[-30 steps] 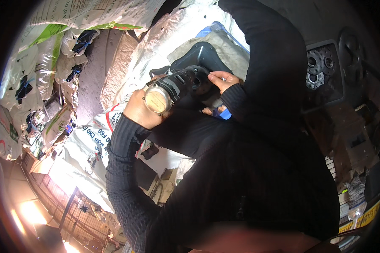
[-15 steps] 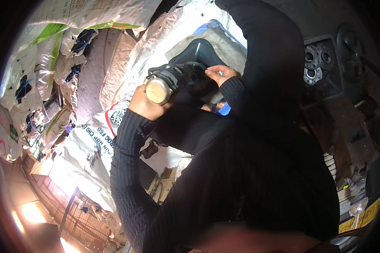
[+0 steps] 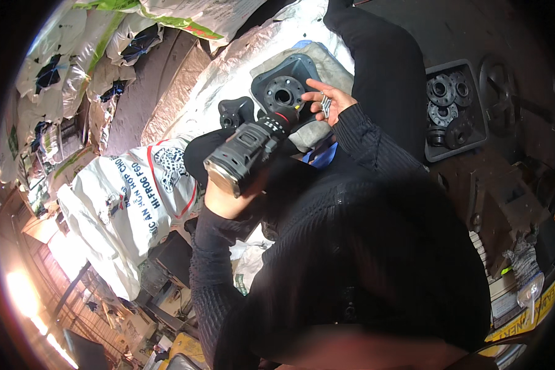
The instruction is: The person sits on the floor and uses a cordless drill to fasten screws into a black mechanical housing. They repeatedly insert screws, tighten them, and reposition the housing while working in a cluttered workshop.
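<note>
Fingers (image 3: 319, 85) (rt.) w/ slvr bolts (image 3: 325, 105)

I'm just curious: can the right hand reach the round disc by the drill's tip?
Probably yes: the right hand is beside the round disc with nothing seen between, though it holds small silver pieces.

1. It is a cluttered workshop, judging by its tools and parts.
2. Near the centre, a power tool (image 3: 246, 154) points toward a dark housing (image 3: 308, 66) at 12 o'clock.
3. At 2 o'clock, a grey bin (image 3: 476, 114) holds round metal flanges (image 3: 449, 98).
4. Plastic sacks (image 3: 74, 89) crowd 10 o'clock.
</note>
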Demonstrator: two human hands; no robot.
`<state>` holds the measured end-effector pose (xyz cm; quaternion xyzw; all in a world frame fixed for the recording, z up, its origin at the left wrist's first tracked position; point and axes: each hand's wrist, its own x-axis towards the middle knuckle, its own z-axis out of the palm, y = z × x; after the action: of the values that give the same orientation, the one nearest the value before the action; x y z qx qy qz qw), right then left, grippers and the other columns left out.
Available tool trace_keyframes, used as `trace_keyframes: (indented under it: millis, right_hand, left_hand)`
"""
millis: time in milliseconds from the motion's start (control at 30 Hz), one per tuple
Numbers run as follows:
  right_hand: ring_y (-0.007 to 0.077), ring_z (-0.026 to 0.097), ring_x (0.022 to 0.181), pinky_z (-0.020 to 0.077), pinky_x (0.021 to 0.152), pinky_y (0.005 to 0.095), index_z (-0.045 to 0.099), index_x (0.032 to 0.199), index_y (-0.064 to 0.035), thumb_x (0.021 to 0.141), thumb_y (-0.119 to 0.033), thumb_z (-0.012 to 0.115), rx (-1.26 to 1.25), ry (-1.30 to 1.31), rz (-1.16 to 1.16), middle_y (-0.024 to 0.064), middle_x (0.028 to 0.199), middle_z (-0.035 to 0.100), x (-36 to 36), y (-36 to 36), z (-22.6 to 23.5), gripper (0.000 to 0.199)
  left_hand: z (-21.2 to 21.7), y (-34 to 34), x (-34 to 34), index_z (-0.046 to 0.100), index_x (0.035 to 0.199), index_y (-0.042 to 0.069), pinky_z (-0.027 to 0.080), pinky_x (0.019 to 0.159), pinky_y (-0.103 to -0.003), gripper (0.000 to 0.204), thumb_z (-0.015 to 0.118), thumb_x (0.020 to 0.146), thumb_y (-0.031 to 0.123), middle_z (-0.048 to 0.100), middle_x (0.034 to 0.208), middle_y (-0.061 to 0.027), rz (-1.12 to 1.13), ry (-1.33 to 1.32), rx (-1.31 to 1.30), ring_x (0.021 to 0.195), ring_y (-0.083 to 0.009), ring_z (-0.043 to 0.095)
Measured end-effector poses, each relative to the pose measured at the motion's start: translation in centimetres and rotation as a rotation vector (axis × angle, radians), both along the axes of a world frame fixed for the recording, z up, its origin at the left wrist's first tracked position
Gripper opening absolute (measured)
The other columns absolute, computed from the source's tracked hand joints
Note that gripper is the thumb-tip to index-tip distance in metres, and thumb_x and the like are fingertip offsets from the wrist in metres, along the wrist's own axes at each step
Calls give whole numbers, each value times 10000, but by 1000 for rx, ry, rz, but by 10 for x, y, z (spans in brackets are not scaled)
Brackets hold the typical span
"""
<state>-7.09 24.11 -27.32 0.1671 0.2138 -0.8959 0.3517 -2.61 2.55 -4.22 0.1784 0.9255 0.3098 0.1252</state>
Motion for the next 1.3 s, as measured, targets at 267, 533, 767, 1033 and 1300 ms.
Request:
trace_keyframes:
  millis: [267, 533, 767, 1033, 1300]
  right_hand:
    - [257, 586, 1099, 536, 801, 329, 344, 1395, 38, 937, -253, 366, -190, 61, 108, 211, 1304, 523, 6, -16, 19, 543]
    - [230, 623, 1044, 534, 823, 322, 362, 1393, 32, 946, -278, 322, -189, 20, 178, 212, 1323, 510, 7, -22, 33, 545]
    - [203, 626, 1032, 522, 831, 311, 394, 1385, 6, 933, -260, 365, -28, 19, 225, 192, 1303, 535, 4, -27, 33, 525]
    - [182, 648, 900, 543, 762, 292, 404, 1389, -28, 946, -215, 384, -199, 25, 160, 191, 1216, 582, 6, -34, 25, 481]
    - [18, 377, 474, 356, 409, 174, 520, 1298, -61, 980, -218, 478, 523, -32, -19, -56, 648, 419, 9, -22, 13, 357]
  left_hand:
    - [-16, 5, 31, 549, 1172, 12, 506, 851, -348, 506, 713, 696, 59, 601, 1135, -152, 44, 18, -101, 987, -287, 629]
    - [-21, -1, 29, 542, 1192, 26, 506, 856, -349, 539, 720, 686, 78, 577, 1188, -161, 140, -98, -40, 1009, -293, 625]
    - [-10, 8, 25, 568, 1176, 45, 495, 883, -358, 478, 704, 719, 75, 573, 1209, -144, 100, -53, -96, 1033, -284, 619]
    - [-4, 8, 23, 562, 1208, 69, 495, 902, -345, 511, 695, 716, 104, 530, 1282, -132, 30, -28, -192, 1062, -277, 608]
    - [-11, -29, 17, 556, 1184, 8, 486, 894, -371, 508, 668, 690, 44, 613, 1129, -170, 96, -90, -144, 1023, -324, 617]
